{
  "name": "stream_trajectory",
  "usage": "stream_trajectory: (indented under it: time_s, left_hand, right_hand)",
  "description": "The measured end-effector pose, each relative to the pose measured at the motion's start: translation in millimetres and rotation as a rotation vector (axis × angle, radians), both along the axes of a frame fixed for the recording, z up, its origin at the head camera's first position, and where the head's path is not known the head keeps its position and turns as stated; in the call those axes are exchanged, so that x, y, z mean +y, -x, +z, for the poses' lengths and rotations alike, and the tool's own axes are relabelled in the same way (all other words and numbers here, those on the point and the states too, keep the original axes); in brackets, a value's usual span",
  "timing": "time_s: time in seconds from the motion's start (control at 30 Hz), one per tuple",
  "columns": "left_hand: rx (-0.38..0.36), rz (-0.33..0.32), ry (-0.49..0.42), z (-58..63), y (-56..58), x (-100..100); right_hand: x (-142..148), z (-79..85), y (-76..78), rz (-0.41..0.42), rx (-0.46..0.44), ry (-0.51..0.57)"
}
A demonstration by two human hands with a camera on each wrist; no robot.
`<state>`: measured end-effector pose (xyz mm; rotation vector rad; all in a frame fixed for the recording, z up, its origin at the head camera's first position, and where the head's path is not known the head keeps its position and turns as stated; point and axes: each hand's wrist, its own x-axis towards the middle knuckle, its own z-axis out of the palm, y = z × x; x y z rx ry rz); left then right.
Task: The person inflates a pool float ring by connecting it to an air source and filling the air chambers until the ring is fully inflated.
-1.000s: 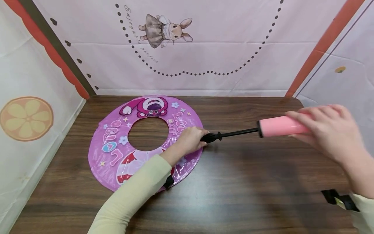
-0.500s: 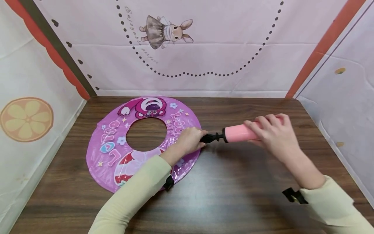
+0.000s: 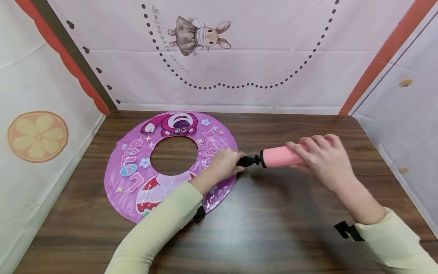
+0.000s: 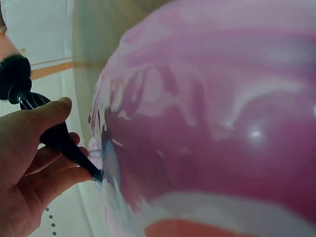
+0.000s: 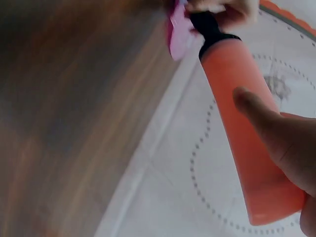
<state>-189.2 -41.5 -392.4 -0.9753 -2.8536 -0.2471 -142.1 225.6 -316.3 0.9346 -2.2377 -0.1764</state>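
Observation:
A purple inflatable swim ring [image 3: 118,182] with printed pictures lies on the left of the table. My left hand [image 3: 224,165] is at its right edge and grips the black handle [image 4: 57,136] of a hand air pump. In the left wrist view the pump's narrow black tip meets the ring at a small clear valve [image 4: 96,153]. My right hand [image 3: 323,160] is wrapped round the pink barrel [image 3: 278,156] of the pump. Barrel and black handle are close together, with hardly any rod showing between them.
The dark wooden table [image 3: 273,228] extends in front and to the right. A pale cloth [image 3: 273,68] printed with a rabbit hangs behind it, and more printed cloth stands at both sides. A black strap [image 3: 349,231] sits at the right sleeve.
My right hand has pushed the pink barrel left, and the long black rod seen a second ago has gone inside it. My left hand keeps its place at the ring.

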Motion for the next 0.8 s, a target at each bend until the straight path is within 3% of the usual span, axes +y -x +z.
stream_trajectory:
  time_s: [0.17, 0.37, 0.47, 0.63, 0.8]
  left_hand:
    - [0.010, -0.002, -0.009, -1.0, 0.9, -2]
    - [-0.029, -0.009, -0.059, -0.2, 1.0, -3]
    - [-0.030, -0.011, -0.067, 0.1, 0.5, -4]
    - [-0.016, -0.022, -0.103, 1.2, 0.3, -4]
    - [-0.006, -0.020, -0.140, 0.2, 1.4, -4]
  right_hand:
    - [28, 23.1, -8.5, -0.004, 0.013, 0.053]
    - [62, 57.3, -24.6, -0.073, 0.052, 0.063]
    - [53, 52.9, -22.4, -0.063, 0.049, 0.052]
    - [11, 25.6, -4.4, 0.006, 0.057, 0.005]
    - [-14, 9.8, 4.0, 0.012, 0.088, -0.001]
